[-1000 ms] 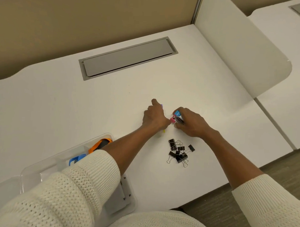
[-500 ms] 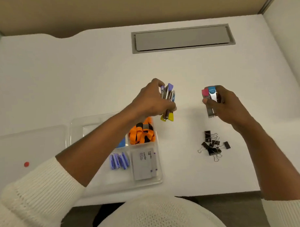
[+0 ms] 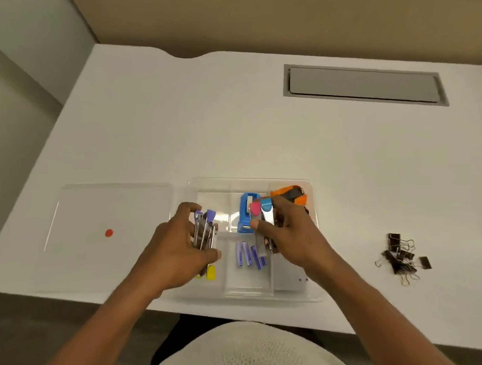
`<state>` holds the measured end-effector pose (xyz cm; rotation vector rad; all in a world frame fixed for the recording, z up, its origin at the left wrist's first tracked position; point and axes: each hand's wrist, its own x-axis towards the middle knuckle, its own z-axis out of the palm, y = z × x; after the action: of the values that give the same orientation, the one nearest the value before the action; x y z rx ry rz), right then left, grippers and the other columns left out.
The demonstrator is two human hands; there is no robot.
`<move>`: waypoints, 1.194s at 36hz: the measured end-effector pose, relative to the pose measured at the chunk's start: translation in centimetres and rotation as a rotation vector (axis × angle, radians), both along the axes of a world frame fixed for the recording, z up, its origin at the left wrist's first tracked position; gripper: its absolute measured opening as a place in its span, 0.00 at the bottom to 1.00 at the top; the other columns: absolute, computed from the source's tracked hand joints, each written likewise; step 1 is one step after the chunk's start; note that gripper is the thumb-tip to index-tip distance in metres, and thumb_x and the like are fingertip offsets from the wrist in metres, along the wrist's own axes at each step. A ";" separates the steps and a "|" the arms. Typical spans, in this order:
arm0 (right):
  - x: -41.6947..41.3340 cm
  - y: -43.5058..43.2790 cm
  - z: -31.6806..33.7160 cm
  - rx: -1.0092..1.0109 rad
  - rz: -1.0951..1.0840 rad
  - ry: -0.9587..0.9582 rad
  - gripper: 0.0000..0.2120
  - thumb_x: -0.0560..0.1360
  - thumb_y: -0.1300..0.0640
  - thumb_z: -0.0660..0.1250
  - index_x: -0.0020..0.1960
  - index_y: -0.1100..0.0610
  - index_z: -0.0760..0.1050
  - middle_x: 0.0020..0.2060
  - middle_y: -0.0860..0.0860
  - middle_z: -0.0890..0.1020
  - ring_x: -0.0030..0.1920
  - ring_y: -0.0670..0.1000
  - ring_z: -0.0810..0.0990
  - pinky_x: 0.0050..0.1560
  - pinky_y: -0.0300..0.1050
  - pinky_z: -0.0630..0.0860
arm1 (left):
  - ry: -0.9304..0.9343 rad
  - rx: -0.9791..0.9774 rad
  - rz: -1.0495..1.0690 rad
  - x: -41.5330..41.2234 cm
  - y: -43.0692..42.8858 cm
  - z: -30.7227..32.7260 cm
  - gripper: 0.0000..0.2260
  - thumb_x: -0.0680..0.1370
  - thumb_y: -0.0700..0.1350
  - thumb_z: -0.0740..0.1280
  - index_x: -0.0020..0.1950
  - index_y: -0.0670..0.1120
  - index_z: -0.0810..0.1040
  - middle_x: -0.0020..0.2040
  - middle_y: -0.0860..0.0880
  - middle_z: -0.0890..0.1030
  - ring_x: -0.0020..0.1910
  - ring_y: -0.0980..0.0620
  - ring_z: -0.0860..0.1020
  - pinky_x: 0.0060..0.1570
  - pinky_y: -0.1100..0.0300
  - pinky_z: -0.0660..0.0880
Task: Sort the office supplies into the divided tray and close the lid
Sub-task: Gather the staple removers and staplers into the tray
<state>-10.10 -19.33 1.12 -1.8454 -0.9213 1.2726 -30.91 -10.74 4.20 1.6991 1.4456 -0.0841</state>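
A clear divided tray (image 3: pixel 319 295) sits at the desk's near edge. Over its left side my left hand (image 3: pixel 174 253) grips a bundle of metal clips with purple and yellow ends (image 3: pixel 206 232). My right hand (image 3: pixel 288 232) holds a second bundle of metal clips with pink and blue ends (image 3: pixel 261 211) above the tray's middle. In the tray lie a blue stapler-like piece (image 3: pixel 245 209), an orange lanyard (image 3: pixel 296 194), several small purple items (image 3: pixel 246 254) and a grey card (image 3: pixel 288 276). The clear lid (image 3: pixel 85 209) with a red dot lies flat left of the tray.
A pile of black binder clips (image 3: pixel 401 258) lies on the white desk to the right of the tray. A grey cable hatch (image 3: pixel 362 85) is set into the desk at the back right. The desk's front edge is just below the tray.
Both hands have carried their clip bundles from the open desk to above the tray. The view has swung left, so the binder clips now lie far to the right.
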 end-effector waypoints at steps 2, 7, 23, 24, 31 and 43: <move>-2.8 0.4 -0.4 -0.041 0.014 -0.027 0.19 0.77 0.47 0.72 0.66 0.47 0.75 0.50 0.47 0.85 0.47 0.47 0.85 0.48 0.49 0.84 | 0.042 0.013 -0.009 -1.7 -0.3 -0.5 0.35 0.68 0.48 0.81 0.69 0.58 0.66 0.44 0.56 0.81 0.37 0.55 0.84 0.38 0.61 0.77; -8.3 1.0 -1.7 -0.132 0.046 -0.116 0.19 0.77 0.47 0.72 0.66 0.45 0.71 0.51 0.46 0.80 0.49 0.51 0.83 0.52 0.56 0.84 | 0.166 0.141 -0.148 -3.4 -1.7 -1.7 0.38 0.71 0.50 0.77 0.75 0.54 0.60 0.51 0.55 0.80 0.46 0.53 0.81 0.48 0.60 0.79; -11.2 -1.0 -2.9 -0.268 -0.006 -0.469 0.23 0.76 0.45 0.72 0.69 0.45 0.71 0.61 0.47 0.83 0.55 0.50 0.84 0.60 0.48 0.79 | 0.436 0.297 -0.515 -1.1 -2.8 -5.5 0.42 0.76 0.46 0.75 0.81 0.40 0.54 0.72 0.41 0.71 0.67 0.45 0.75 0.61 0.56 0.77; -11.2 -1.1 -2.9 -0.268 -0.013 -0.476 0.23 0.76 0.45 0.73 0.68 0.45 0.71 0.61 0.47 0.83 0.55 0.50 0.84 0.60 0.47 0.79 | 0.448 0.278 -0.504 -0.8 -2.8 -5.7 0.41 0.76 0.47 0.75 0.81 0.40 0.55 0.72 0.41 0.71 0.67 0.44 0.75 0.63 0.55 0.77; -11.5 -1.0 -2.9 -0.285 -0.024 -0.499 0.24 0.75 0.43 0.73 0.68 0.46 0.73 0.60 0.47 0.83 0.56 0.49 0.83 0.60 0.47 0.78 | 0.469 0.231 -0.381 1.0 -3.1 -6.8 0.51 0.74 0.56 0.76 0.82 0.38 0.47 0.74 0.37 0.70 0.69 0.41 0.74 0.65 0.51 0.76; -11.5 -0.3 -3.2 -0.280 -0.024 -0.513 0.25 0.74 0.44 0.74 0.68 0.47 0.72 0.61 0.48 0.83 0.57 0.50 0.84 0.62 0.48 0.78 | 0.442 0.129 -0.297 1.1 -2.0 -7.5 0.46 0.77 0.53 0.74 0.83 0.42 0.47 0.71 0.41 0.74 0.66 0.44 0.78 0.65 0.52 0.76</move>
<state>-21.56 -19.58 -2.04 -2.4640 -1.0134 0.9612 -29.83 -12.78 -3.34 2.0837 1.5208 -0.5701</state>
